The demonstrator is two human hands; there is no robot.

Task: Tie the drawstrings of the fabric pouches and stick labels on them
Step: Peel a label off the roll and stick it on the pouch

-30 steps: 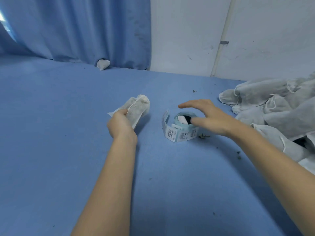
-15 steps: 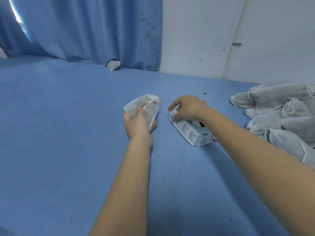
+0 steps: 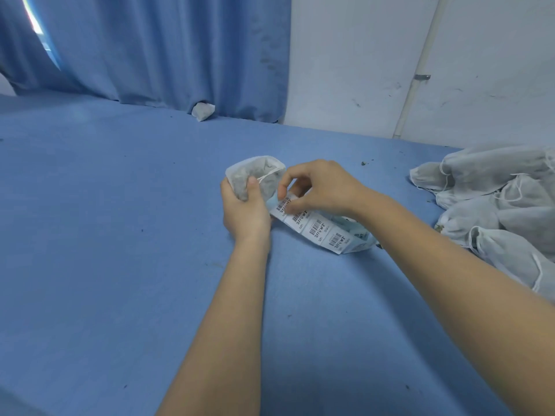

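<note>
Peeling comes next: the right hand (image 3: 322, 187) pinches the label strip (image 3: 318, 228) at its near end, just beside the pouch (image 3: 255, 178), which the left hand (image 3: 244, 210) grips. Better to lift one corner slowly, pouch held steady, so the label comes away flat.

I see soft, even, bluish light; a bright overexposed gap in the curtain (image 3: 39, 34) upper left, faint shadows under my arms, wide-angle bending at edges, slight softness throughout
</note>
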